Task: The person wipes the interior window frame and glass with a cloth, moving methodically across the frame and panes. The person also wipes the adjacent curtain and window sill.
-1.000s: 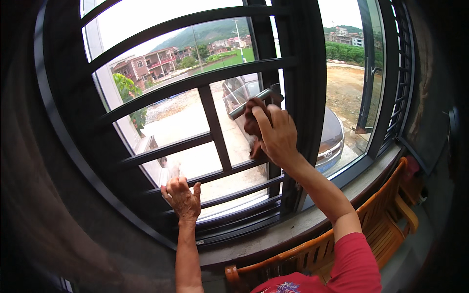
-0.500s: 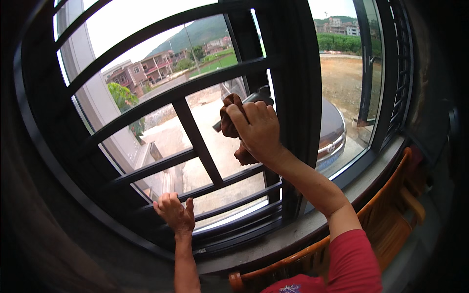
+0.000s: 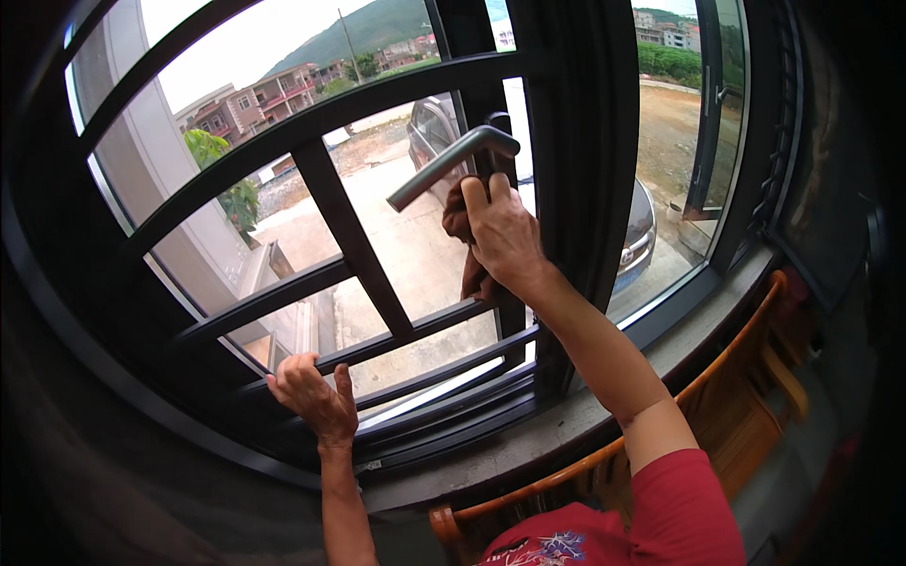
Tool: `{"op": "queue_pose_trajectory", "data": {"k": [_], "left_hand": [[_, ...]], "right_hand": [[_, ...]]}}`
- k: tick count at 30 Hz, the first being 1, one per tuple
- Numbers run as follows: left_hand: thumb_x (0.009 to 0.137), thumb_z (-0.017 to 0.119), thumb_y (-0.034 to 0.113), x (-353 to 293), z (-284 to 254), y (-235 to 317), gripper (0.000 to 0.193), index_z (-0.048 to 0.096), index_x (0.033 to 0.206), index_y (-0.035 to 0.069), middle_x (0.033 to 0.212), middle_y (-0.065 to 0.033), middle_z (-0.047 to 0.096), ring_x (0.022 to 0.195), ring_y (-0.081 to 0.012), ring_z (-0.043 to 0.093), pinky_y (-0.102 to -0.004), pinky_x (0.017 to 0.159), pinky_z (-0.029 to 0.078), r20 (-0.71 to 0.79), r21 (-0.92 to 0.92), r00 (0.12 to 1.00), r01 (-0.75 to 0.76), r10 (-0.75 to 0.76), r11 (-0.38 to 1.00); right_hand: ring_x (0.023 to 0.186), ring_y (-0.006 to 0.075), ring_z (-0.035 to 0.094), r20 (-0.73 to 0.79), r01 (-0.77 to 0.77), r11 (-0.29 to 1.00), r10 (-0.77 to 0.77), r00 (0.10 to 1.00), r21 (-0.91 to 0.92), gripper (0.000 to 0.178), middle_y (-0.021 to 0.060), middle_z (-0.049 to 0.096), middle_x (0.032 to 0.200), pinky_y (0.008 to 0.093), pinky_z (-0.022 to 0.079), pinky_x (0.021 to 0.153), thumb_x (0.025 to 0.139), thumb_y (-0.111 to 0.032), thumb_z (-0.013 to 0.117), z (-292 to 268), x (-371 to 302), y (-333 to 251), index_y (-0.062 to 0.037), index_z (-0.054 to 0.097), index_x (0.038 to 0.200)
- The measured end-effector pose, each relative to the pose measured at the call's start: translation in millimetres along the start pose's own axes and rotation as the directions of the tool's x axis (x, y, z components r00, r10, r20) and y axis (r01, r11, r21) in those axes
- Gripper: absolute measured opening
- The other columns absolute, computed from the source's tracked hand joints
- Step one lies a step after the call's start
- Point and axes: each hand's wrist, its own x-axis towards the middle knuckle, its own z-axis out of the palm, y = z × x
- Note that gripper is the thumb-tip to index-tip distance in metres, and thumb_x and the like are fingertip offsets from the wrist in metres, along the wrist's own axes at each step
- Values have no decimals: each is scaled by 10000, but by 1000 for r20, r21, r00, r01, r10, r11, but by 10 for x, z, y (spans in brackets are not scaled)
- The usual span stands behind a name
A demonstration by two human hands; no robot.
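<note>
My right hand point(image 3: 508, 231) is closed round a crumpled brown cloth point(image 3: 457, 215), with a loose end hanging below the fingers. It is just under a dark grey window handle point(image 3: 444, 168), at the window's upright frame point(image 3: 557, 189). Low on the left, my left hand point(image 3: 316, 398) has its fingers curled over a dark horizontal bar point(image 3: 425, 327) of the window grille, its thumb pointing up. The cloth partly hides behind my right hand's fingers.
A grey sill point(image 3: 472, 472) runs below the window. Against it stands an orange-brown wooden chair or bench point(image 3: 727, 420). Another window panel point(image 3: 708, 141) is at the right. Outside are a parked car point(image 3: 642, 231), paved ground and brick houses point(image 3: 269, 104).
My right hand, with the cloth, has come down off the handle to just beneath it, uncovering the handle. My view has shifted slightly; my left hand keeps its place on the bar.
</note>
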Motion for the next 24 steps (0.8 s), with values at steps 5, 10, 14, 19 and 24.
{"op": "queue_pose_trajectory", "data": {"k": [5,10,14,19,24], "left_hand": [[968,396,512,8,-9,-2,463,511,1034,69,1017,-95,488,1072,-278,466,-557,1075,171,-27,-10,999,23,-23,1000],[956,452,472,60,-53,38,414,538,986,68,967,-76,505,1016,-260,501,-543,1069,190,-25,-77,998,61,-63,995],[958,454,458,82,-91,66,395,548,977,75,948,-74,511,1000,-256,510,-527,1064,200,-24,-89,997,73,-75,993],[983,418,417,71,-167,64,366,558,955,80,947,-72,524,1029,-252,509,-487,1083,188,12,-103,995,96,-95,990],[966,451,416,81,-165,92,356,565,925,81,909,-84,523,984,-265,515,-477,1065,208,-1,-75,994,106,-106,992]], "right_hand": [[936,345,576,110,-109,994,108,988,10,251,156,457,1023,426,545,724,868,-98,579,113,135,-86,-107,439,1076],[948,361,587,140,-131,990,123,982,50,298,169,451,1035,447,548,750,854,-72,594,284,276,-32,-108,430,1100],[977,385,594,158,-108,990,93,983,86,308,182,458,1059,467,539,773,854,-60,589,423,413,25,-107,434,1116],[997,394,577,148,-81,986,60,987,142,340,185,463,1074,469,525,805,839,-33,599,614,543,67,-119,449,1133],[984,388,584,99,-34,987,18,995,160,451,175,461,1071,464,522,798,782,-10,656,793,599,155,-151,430,1146]]}}
